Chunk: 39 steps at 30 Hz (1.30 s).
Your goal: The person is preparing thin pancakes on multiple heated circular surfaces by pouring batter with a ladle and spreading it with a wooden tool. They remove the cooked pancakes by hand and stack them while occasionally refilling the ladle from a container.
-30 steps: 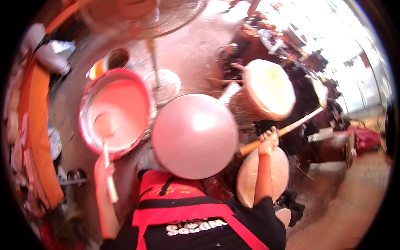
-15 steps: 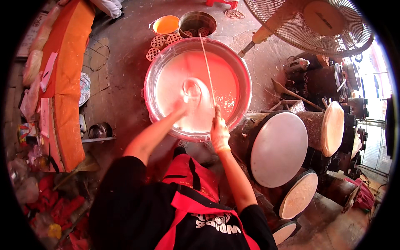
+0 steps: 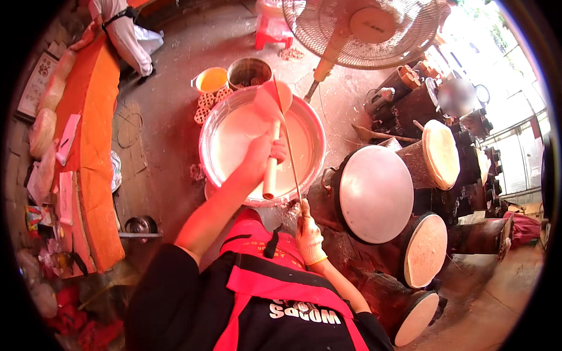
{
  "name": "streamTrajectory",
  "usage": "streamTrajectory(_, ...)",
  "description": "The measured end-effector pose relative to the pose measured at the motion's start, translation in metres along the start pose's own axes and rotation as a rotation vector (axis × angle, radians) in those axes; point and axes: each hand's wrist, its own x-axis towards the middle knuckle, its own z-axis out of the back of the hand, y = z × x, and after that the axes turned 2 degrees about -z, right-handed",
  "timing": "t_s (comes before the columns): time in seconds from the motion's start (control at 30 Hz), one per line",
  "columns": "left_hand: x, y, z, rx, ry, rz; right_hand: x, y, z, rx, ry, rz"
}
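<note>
A wide basin (image 3: 206, 126) of pale, creamy liquid stands in front of me. Over it, my bare left hand (image 3: 263, 153) grips the thick handle of a ladle (image 3: 268, 100). The ladle's broad round head points toward the far rim, tinted red by the light. My right hand (image 3: 308, 238), in a whitish knit glove, is closed around the lower end of a long thin stick (image 3: 294, 169) near the basin's near right edge. From there the stick slants up and away, passing across the ladle's head; whether the two touch I cannot tell.
Beyond the basin stand a yellow-lined bucket (image 3: 212, 80), a dark metal pot (image 3: 249, 72) and perforated briquettes (image 3: 206, 100). A fan (image 3: 366, 29) rises behind them. Round-topped drums (image 3: 376, 194) crowd my right. An orange-covered table (image 3: 96, 158) runs along the left, where another person (image 3: 124, 35) stands.
My left hand has come up from the liquid, and the ladle now shows above the basin. The right hand with the stick has moved nearer to me. The view has shifted.
</note>
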Motion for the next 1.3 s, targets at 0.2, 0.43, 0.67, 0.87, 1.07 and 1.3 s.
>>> streamTrajectory(0.2,-0.085,-0.033,-0.089,0.738,0.034,-0.323,0.017,-0.002,0.047,-0.019,-0.264,0.258)
streamTrajectory(0.43,-0.055,-0.105,-0.07,1.063,-0.23,-0.097,0.051,0.029,0.049,-0.059,-0.289,0.155)
streamTrajectory(0.67,-0.003,-0.036,-0.057,1.191,-0.182,0.223,-0.015,-0.033,0.06,0.27,-0.36,0.077)
streamTrajectory(0.87,0.034,0.128,-0.109,2.109,0.403,-0.455,-0.041,-0.06,0.175,0.074,-0.393,0.033)
streamTrajectory(1.07,0.057,0.268,-0.118,2.325,0.639,-0.661,-0.096,-0.145,0.234,0.062,-0.589,-0.28)
streamTrajectory(1.3,0.109,0.375,-0.046,1.759,0.283,-0.338,-0.175,-0.253,0.142,0.571,-0.538,-0.57)
